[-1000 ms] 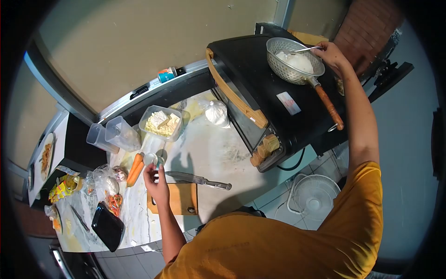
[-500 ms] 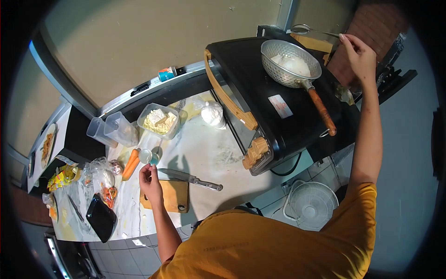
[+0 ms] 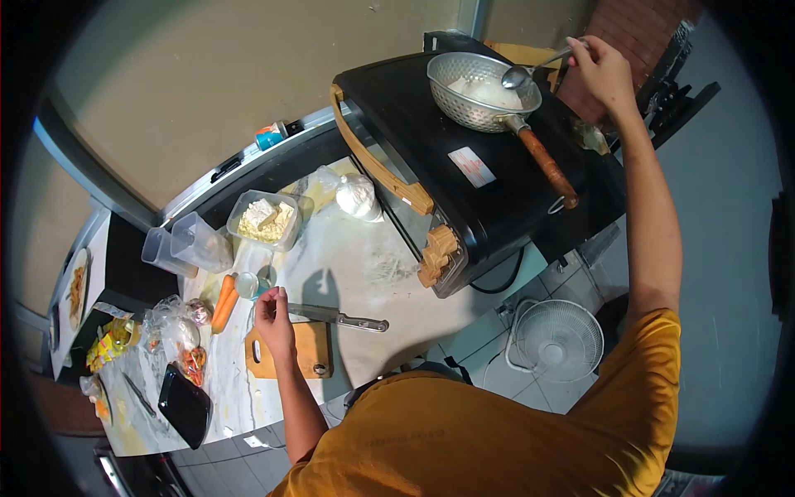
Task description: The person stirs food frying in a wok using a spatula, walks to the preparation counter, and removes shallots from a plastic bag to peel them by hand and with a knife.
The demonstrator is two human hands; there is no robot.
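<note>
My right hand (image 3: pixel 604 73) is closed on the handle of a metal spoon (image 3: pixel 515 78). The spoon's bowl hangs over the rim of a hammered metal saucepan (image 3: pixel 472 108) with a wooden handle, which has something white inside. That pan stands on a black countertop oven (image 3: pixel 397 91). Over the counter, my left hand (image 3: pixel 275 321) has its fingers pinched together; whatever may be between them is hidden. Close to its fingertips are a small round container (image 3: pixel 247 286), a knife (image 3: pixel 339 318) and a wooden cutting board (image 3: pixel 300 352).
Two carrots (image 3: pixel 224 305) lie beside a clear tub (image 3: pixel 286 236) of crumbly pale food. A tied bag of white powder (image 3: pixel 358 197) sits by the oven. Plastic containers (image 3: pixel 199 243), bagged food (image 3: pixel 178 327) and a black tray (image 3: pixel 184 406) are further left. A fan (image 3: pixel 555 341) stands on the floor.
My right hand has moved left and up, bringing the spoon's bowl over the saucepan, where before it was held beyond the rim. My left hand stays pinched near the knife.
</note>
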